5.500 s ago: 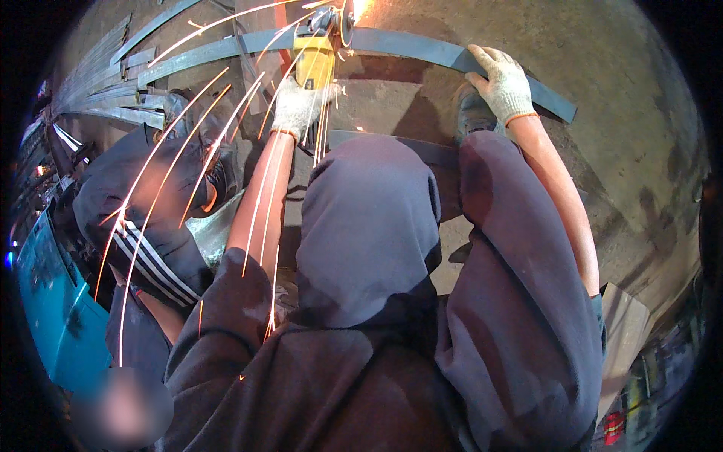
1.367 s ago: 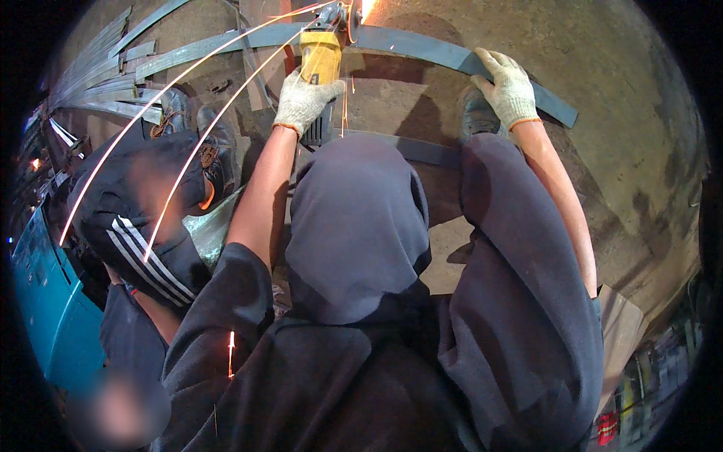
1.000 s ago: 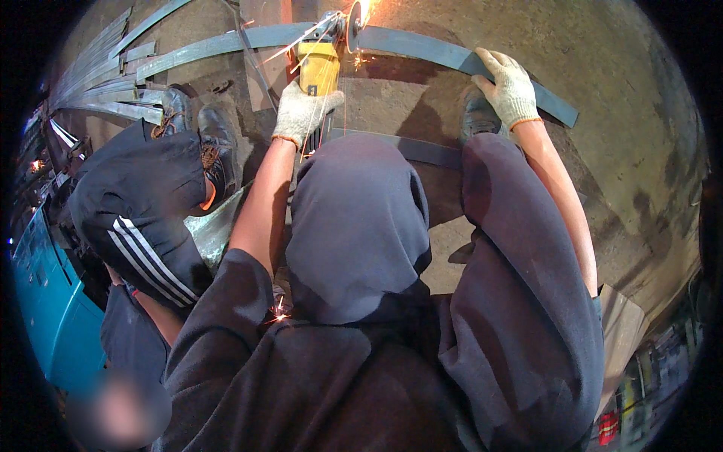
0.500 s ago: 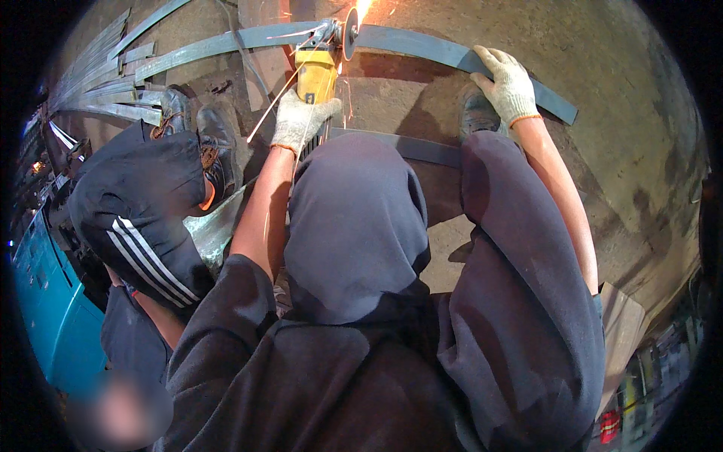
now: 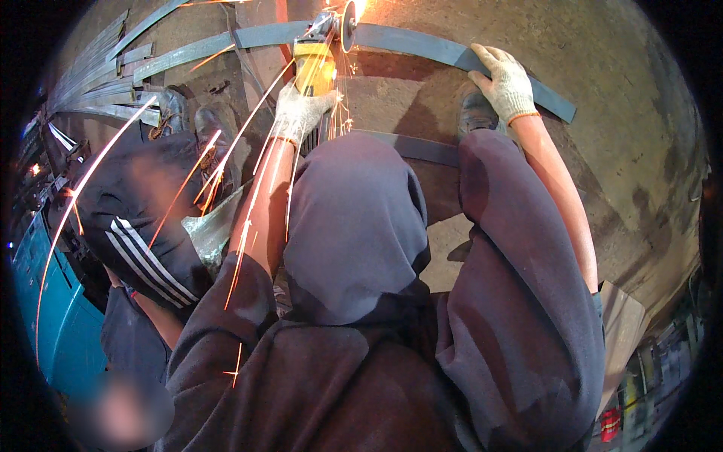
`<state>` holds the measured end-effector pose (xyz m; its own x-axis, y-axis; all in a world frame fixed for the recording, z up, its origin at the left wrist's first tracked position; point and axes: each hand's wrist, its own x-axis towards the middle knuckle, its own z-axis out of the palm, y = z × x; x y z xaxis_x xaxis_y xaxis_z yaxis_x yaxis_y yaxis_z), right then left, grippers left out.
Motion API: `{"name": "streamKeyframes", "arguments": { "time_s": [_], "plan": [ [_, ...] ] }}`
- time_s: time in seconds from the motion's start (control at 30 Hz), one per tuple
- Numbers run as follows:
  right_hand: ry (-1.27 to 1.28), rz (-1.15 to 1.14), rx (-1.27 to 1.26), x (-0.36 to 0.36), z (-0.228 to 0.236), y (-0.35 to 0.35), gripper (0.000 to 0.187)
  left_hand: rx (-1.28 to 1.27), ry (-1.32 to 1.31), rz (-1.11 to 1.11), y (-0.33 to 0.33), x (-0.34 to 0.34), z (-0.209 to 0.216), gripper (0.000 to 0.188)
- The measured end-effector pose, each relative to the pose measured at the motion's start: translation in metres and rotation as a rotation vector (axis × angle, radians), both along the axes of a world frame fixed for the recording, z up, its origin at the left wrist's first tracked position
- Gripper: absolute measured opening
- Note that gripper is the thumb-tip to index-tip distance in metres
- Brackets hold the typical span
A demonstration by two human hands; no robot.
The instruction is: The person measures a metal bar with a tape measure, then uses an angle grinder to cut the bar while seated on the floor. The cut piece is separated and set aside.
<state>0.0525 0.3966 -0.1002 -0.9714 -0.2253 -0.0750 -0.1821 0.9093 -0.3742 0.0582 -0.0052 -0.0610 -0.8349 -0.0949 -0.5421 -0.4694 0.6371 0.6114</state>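
My left hand (image 5: pixel 301 114), in a pale knit glove, is closed round the yellow body of an angle grinder (image 5: pixel 315 71). The grinder's disc (image 5: pixel 348 27) stands on edge at a long flat steel strip (image 5: pixel 410 44), and sparks fly out from it. Bright light hides the exact spot where disc and strip meet. Farther right, my gloved right hand (image 5: pixel 506 84) grips the strip, fingers over its far edge and thumb by the near one. A second flat bar (image 5: pixel 425 149) lies nearer, partly hidden behind dark cloth.
At my left a person in dark striped trousers (image 5: pixel 151 248) crouches close by, with sparks passing over them. Several loose steel strips (image 5: pixel 94 79) are heaped at the far left. A teal cabinet (image 5: pixel 56 301) stands at the left edge. A cable (image 5: pixel 239 45) runs along the concrete floor.
The sparks have grown and now spray back over my left forearm and the person at the left. The grinder has shifted slightly away from me; my right hand has barely moved.
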Motion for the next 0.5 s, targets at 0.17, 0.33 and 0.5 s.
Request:
{"name": "streamKeyframes", "arguments": {
  "time_s": [0.17, 0.33, 0.5],
  "plan": [
    [-0.005, -0.006, 0.002, 0.0, -0.002, 0.001, 0.053, -0.092, 0.006, -0.005, -0.007, -0.005, -0.014, 0.06],
    [0.011, -0.001, -0.017, -0.001, 0.001, 0.0, 0.056, 0.014, -0.048, 0.025, -0.008, 0.002, -0.005, 0.059],
    [-0.003, 0.004, 0.003, 0.0, -0.003, 0.001, 0.052, 0.105, -0.061, 0.06, 0.001, 0.008, 0.014, 0.054]
  ]
}}
